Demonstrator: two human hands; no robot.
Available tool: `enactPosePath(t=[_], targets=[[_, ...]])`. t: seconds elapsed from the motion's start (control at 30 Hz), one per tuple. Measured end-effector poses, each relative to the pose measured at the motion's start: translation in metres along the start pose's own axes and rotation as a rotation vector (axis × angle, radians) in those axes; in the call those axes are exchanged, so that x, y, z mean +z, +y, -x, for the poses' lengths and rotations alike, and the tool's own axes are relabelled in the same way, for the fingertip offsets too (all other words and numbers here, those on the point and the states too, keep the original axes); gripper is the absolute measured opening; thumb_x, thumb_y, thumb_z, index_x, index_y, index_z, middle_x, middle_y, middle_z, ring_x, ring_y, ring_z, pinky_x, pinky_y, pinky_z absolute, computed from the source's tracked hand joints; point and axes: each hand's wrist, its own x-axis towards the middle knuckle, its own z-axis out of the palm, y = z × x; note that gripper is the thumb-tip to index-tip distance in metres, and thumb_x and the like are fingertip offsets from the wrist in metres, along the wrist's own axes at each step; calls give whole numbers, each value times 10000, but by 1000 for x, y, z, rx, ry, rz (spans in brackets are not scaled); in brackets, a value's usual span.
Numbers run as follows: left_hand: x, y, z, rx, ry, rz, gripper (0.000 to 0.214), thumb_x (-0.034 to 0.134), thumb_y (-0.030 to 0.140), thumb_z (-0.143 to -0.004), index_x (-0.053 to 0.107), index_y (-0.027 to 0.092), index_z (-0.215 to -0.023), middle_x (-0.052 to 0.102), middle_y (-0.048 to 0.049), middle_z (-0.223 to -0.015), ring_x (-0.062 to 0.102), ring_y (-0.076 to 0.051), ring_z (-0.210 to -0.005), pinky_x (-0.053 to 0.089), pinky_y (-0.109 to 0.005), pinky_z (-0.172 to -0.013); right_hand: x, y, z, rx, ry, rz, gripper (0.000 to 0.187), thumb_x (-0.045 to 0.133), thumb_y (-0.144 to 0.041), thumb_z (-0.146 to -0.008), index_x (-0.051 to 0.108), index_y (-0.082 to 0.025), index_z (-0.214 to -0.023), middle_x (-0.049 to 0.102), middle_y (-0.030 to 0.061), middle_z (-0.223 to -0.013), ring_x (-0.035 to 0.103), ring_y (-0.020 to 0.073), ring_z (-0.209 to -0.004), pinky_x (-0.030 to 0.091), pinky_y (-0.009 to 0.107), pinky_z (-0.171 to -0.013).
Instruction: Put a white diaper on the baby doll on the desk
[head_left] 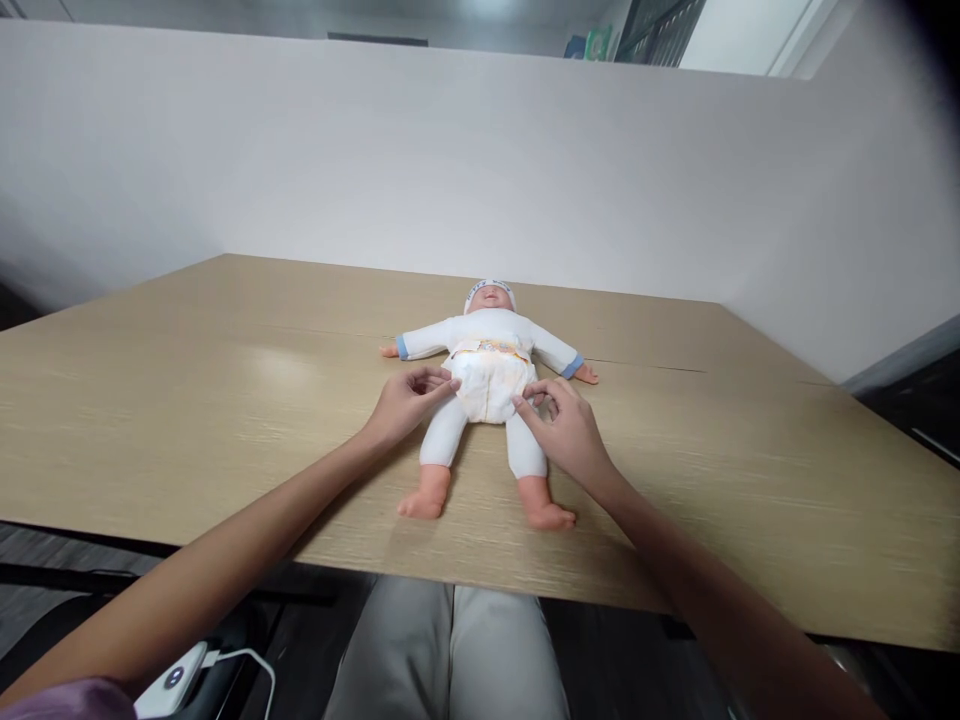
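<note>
A baby doll [491, 335] in a white suit and cap lies on its back in the middle of a light wooden table [225, 400], feet toward me. A white diaper [489, 383] is wrapped around its hips. My left hand [409, 400] pinches the diaper's left edge at the hip with thumb and fingertips. My right hand [564, 420] pinches the diaper's right edge by the doll's other thigh, fingers curled.
A white partition wall [450, 170] stands behind the table. Below the table's near edge are my legs in light trousers [450, 650], and a white device with a cable [176, 680] sits at the lower left.
</note>
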Motion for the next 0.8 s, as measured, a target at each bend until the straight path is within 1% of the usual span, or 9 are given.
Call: enactPosePath(t=[0.13, 0.23, 0.3, 0.37, 0.47, 0.57, 0.67, 0.73, 0.8], targets=[[-5, -3, -2, 230, 94, -273, 361, 642, 521, -966, 693, 184, -1086, 740, -87, -1112, 628, -212, -913, 503, -357, -870, -6, -3, -2, -46, 111, 38, 283, 604, -509, -978, 628, -227, -989, 683, 63, -976, 601, 218, -813, 510, 376, -807], [-7, -8, -10, 429, 105, -361, 425, 462, 485, -1064, 609, 185, -1328, 652, -131, -1384, 593, -252, -1228, 460, -403, -1066, -6, 3, -8, -169, 148, 20, 332, 566, -478, -1008, 617, -223, -1214, 680, 119, -1224, 636, 273, -1101, 513, 448, -1010], [-7, -10, -17, 529, 59, -405, 499, 389, 477, -1090, 524, 182, -1469, 558, -149, -1529, 480, -262, -1428, 369, -436, -1196, -4, 9, -15, -245, 96, 5, 426, 529, -463, -1036, 563, -226, -1388, 615, 137, -1429, 551, 285, -1352, 410, 496, -1187], [-7, -11, -26, 589, -29, -460, 534, 331, 472, -1104, 499, 182, -1520, 514, -150, -1585, 416, -266, -1498, 284, -453, -1261, -3, 15, -23, -292, -16, -4, 495, 488, -468, -1062, 503, -235, -1498, 531, 126, -1567, 454, 272, -1483, 325, 510, -1266], [-9, -9, -38, 630, -157, -559, 556, 269, 466, -1112, 521, 205, -1534, 526, -132, -1580, 424, -276, -1486, 267, -455, -1263, -8, 25, -40, -382, -194, 12, 508, 417, -460, -1096, 475, -253, -1556, 486, 97, -1629, 416, 250, -1525, 311, 501, -1281], [-17, -8, -50, 673, -184, -681, 552, 246, 454, -1113, 540, 256, -1536, 515, -103, -1584, 421, -286, -1464, 267, -460, -1245, -18, 40, -60, -527, -275, 83, 481, 387, -429, -1106, 506, -268, -1544, 525, 80, -1601, 449, 246, -1500, 348, 495, -1253], [-30, -14, -67, 689, -120, -789, 531, 267, 447, -1110, 533, 282, -1538, 488, -90, -1603, 420, -298, -1441, 249, -473, -1231, -22, 66, -81, -549, -188, 196, 474, 376, -415, -1103, 522, -263, -1527, 571, 90, -1554, 503, 263, -1441, 388, 503, -1210], [-39, -24, -80, 623, -4, -838, 532, 325, 478, -1097, 514, 247, -1538, 491, -115, -1594, 423, -314, -1427, 254, -477, -1218, -18, 87, -92, -450, -63, 272, 502, 389, -433, -1092, 513, -223, -1530, 579, 128, -1533, 515, 295, -1413, 393, 524, -1198], [-48, -38, -92, 497, 89, -884, 559, 394, 532, -1071, 531, 193, -1494, 541, -159, -1533, 447, -344, -1389, 295, -487, -1180, -12, 106, -99, -347, -2, 334, 544, 430, -469, -1069, 519, -168, -1513, 591, 178, -1499, 534, 333, -1376, 406, 541, -1180]])
